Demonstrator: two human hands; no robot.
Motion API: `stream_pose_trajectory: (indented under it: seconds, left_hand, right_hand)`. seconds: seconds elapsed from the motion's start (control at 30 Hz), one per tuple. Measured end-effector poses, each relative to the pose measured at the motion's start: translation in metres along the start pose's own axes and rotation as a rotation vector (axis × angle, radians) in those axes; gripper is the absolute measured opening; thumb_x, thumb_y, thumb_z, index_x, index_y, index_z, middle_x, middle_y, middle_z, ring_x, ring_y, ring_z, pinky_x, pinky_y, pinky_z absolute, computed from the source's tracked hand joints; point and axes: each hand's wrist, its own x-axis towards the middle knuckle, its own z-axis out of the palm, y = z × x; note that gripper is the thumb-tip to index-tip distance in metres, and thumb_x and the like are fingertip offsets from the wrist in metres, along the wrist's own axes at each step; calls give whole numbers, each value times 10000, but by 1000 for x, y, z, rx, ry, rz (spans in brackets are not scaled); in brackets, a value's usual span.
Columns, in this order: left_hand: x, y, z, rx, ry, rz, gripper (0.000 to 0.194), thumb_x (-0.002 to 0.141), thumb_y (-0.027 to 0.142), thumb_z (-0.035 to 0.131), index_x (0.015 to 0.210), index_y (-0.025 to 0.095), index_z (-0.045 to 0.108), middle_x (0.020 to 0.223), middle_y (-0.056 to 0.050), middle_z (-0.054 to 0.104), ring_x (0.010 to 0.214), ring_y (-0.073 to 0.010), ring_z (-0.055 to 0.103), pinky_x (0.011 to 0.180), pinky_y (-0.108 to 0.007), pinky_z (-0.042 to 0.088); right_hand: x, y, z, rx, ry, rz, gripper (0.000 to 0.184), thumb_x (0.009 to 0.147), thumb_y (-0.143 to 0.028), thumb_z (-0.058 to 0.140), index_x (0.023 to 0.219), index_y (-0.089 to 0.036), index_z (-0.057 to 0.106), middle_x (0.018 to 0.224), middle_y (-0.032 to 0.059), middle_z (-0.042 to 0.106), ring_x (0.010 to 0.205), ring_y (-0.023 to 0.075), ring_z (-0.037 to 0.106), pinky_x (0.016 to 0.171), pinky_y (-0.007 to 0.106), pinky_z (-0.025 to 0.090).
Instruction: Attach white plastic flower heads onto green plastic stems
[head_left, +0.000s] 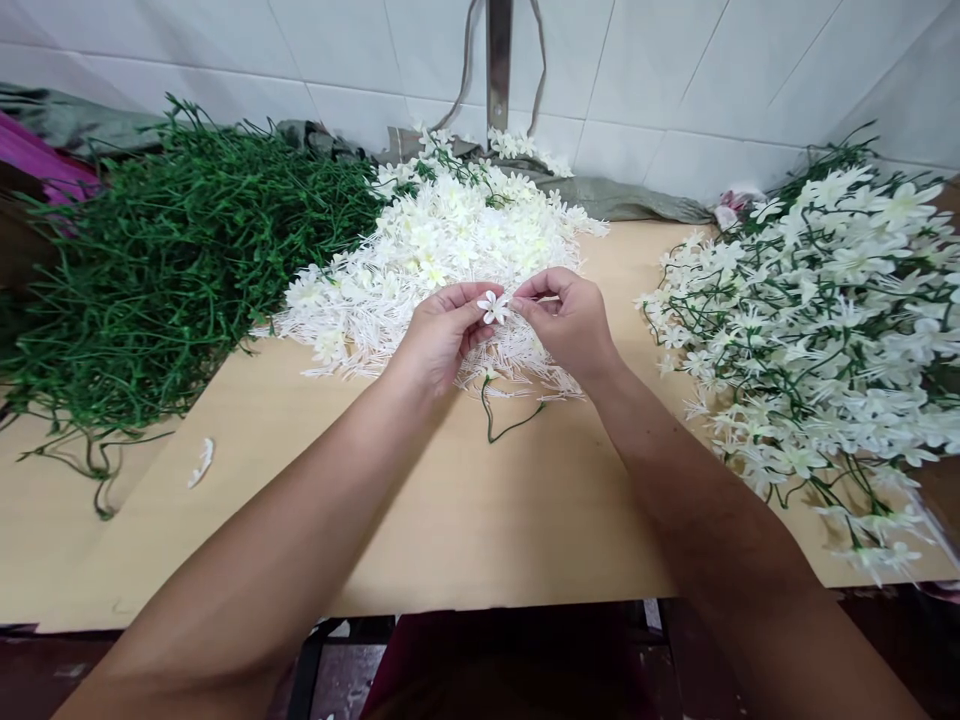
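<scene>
A small white artificial flower (493, 307) is held up between my two hands, its open petals facing me. My left hand (448, 328) pinches it from the left, thumb against the fingers. From the right, the closed thumb and fingertips of my right hand (564, 312) meet the edge of its petals. Below the hands a thin green stem (490, 415) bends across the board; whether it joins the held flower I cannot tell. Right behind the hands lies a heap of loose white petals and stamens (480, 235).
A large pile of green plastic stems (187, 260) covers the left side. Finished-looking white flowers on green stems (825, 320) are heaped at the right. One loose white petal piece (201, 463) lies on the tan board (480, 540). A tiled wall (675, 80) stands behind.
</scene>
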Motion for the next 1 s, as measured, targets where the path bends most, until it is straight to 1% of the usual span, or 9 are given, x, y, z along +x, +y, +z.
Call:
stream_pose_trajectory:
  seconds: [0.17,0.23,0.33,0.4,0.5,0.57,0.7,0.83,1.0]
  left_hand:
    - [3,-2,-3,-26,10,-22,63,726,56,689,738,116,702,659,-18,676,585,-66,625,557,-135,523]
    - [3,0,-5,-28,-11,-24,12,751,112,703,749,122,709,677,-21,677,589,-70,628,577,-143,539]
    - [3,2,-7,-37,-68,-23,79,781,211,719,769,132,723,677,-20,670,589,-75,631,634,-163,572]
    - [3,3,-7,-36,-87,-11,48,756,161,732,790,128,731,680,-16,678,610,-77,648,686,-175,588]
    - [2,2,-5,4,-46,7,153,683,9,712,793,114,731,710,-9,702,616,-72,661,709,-187,598]
    - [1,0,-3,53,0,16,179,658,-32,690,762,110,722,715,-2,707,581,-62,646,700,-198,601]
    - [3,-1,-1,158,56,67,153,661,-14,693,752,108,708,686,8,698,524,-56,613,670,-228,599]
    - [6,-3,-2,262,99,153,127,668,13,712,745,108,680,596,26,644,530,-83,622,633,-246,580]
    - [7,-3,-4,373,109,253,110,681,7,689,708,111,663,539,35,585,516,-86,590,613,-237,533]
  right_hand:
    - [-1,5,2,-120,23,-110,90,755,-109,621,713,-177,579,777,12,582,755,139,574,719,322,527]
    - [-1,6,1,-198,18,-184,92,760,-107,609,714,-178,572,785,20,579,776,148,566,732,331,521]
    - [-1,9,-1,-312,7,-273,87,782,-115,579,726,-179,559,798,34,587,791,161,557,749,345,506]
    - [-1,11,-3,-382,17,-318,86,790,-117,563,735,-182,554,812,43,594,804,171,555,762,353,492]
    - [-1,13,-4,-467,49,-380,94,798,-119,555,736,-190,546,825,51,600,829,186,554,795,365,470]
    - [-1,13,-2,-506,69,-424,99,807,-122,552,741,-195,546,838,54,608,852,196,555,818,372,459]
    - [-3,15,1,-556,86,-497,108,822,-120,538,751,-200,544,850,64,623,869,209,550,832,380,449]
    - [-5,13,1,-558,111,-534,101,832,-130,536,759,-199,541,863,71,625,877,215,550,834,387,447]
    - [-8,7,4,-530,101,-561,109,854,-151,503,765,-210,522,861,64,618,882,211,550,835,386,449]
